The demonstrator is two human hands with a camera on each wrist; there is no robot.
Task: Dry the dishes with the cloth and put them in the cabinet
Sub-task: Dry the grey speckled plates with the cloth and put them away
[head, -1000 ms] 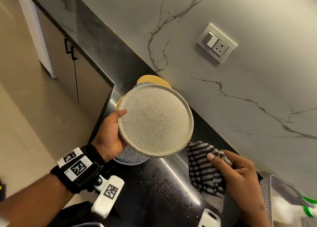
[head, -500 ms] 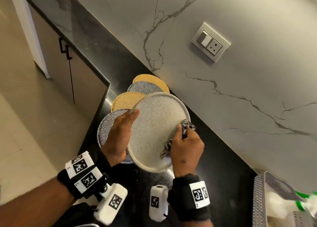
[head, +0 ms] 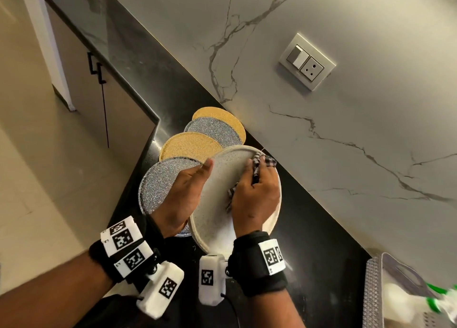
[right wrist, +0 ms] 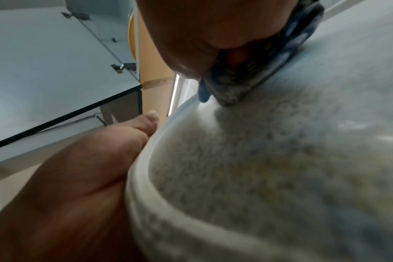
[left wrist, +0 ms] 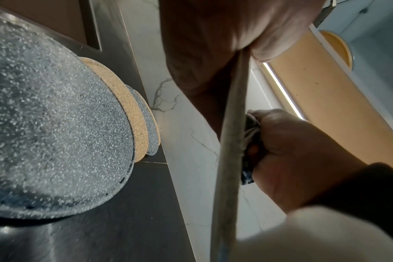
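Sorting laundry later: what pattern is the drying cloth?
Dark-and-white checks on the cloth, bunched in the right hand; clearest in the head view.

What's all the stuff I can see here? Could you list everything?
Speckled cream round plate: one, held tilted above the counter.
Black-and-white striped cloth: one, bunched against the plate's face.
Glittery grey round plates: two, flat on the counter in an overlapping row.
Glittery gold round plates: two, alternating with the grey ones.
Black stone counter: one, along the wall.
Grey-veined marble wall: behind the counter.
Switch and socket panel: one, grey, on the wall.
Beige cabinet doors with black handles: under the counter.
Grey dish rack: one, bottom right.
Left hand: holds the plate's edge.
Right hand: grips the cloth.
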